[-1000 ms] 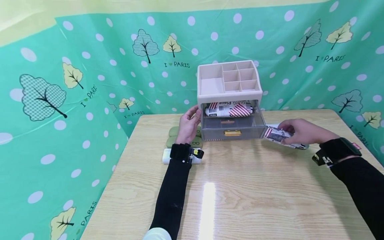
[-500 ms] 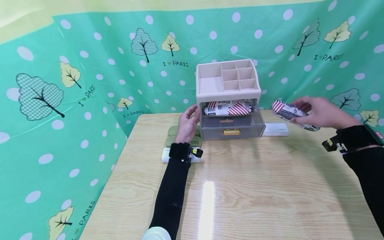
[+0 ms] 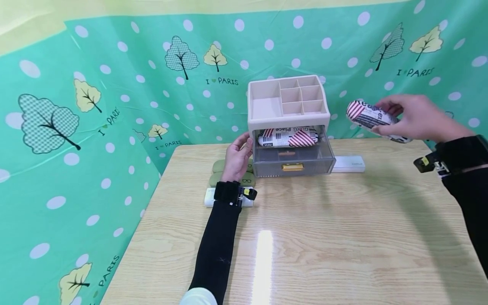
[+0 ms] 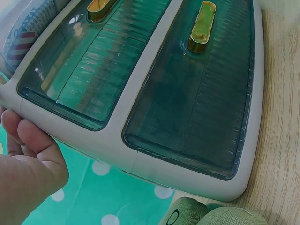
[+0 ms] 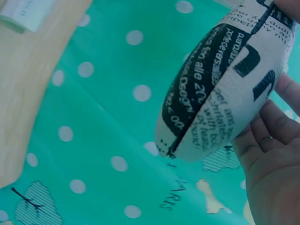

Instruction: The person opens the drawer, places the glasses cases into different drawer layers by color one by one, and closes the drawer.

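Note:
My right hand (image 3: 415,116) holds a newspaper-print glasses case (image 3: 375,120) up in the air, to the right of a white drawer organizer (image 3: 288,123). Red-and-white stripes mark the case's left end; in the right wrist view its seam runs along the print (image 5: 220,89), with the fingers under one side. A similar printed glasses case (image 3: 289,137) lies inside the organizer's pulled-out clear upper drawer (image 3: 314,166). At the organizer's left side rests my left hand (image 3: 237,159), fingertips against the frame edge. Two drawer fronts with gold handles show shut in the left wrist view.
Two green glasses cases (image 3: 232,179) and a white box (image 3: 210,198) lie by the left forearm, partly hidden. Another white box (image 3: 348,164) sits right of the organizer. Behind the wooden table (image 3: 324,237) hangs a green dotted cloth (image 3: 213,110).
My right hand has lifted the newspaper-print glasses case off the table and raised it up, uncovering the white box at the organizer's right. The left hand stays at the organizer's side.

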### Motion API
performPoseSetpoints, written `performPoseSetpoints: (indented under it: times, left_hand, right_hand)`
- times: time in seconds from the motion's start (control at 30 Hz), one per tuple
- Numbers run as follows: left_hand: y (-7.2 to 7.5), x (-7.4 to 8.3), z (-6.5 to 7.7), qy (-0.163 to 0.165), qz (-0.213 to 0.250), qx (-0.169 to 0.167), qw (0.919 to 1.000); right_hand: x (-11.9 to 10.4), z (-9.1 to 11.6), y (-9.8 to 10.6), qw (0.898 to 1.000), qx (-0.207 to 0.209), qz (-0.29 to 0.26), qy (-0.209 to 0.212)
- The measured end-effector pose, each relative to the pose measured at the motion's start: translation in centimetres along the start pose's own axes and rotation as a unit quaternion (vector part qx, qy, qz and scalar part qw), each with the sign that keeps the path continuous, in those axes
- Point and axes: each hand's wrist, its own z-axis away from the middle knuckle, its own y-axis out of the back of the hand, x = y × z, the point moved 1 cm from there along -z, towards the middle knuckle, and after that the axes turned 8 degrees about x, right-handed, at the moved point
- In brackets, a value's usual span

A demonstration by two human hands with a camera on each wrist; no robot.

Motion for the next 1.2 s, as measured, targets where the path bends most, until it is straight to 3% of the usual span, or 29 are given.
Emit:
performPoseSetpoints:
  times: [0.33, 0.63, 0.93, 1.2]
  left_hand:
    - [0.0, 0.0, 0.1, -0.001, -0.003, -0.002, 1.0000]
    - [0.0, 0.0, 0.0, 0.006, 0.002, 0.004, 1.0000]
    - [0.0, 0.0, 0.0, -0.002, 0.002, 0.002, 1.0000]
    - [0.0, -0.1, -0.1, -0.006, -0.001, -0.002, 1.0000]
  right_hand:
    - [-3.0, -1.7, 2.2, 0.998, 0.029, 0.035, 0.053]
    - [-7.3, -2.4, 3.2, 0.994, 0.033, 0.058, 0.090]
    - [-11.5, -2.7, 2.9, 0.985, 0.023, 0.070, 0.157]
    - [-14.3, -3.1, 2.2, 0.982, 0.003, 0.053, 0.180]
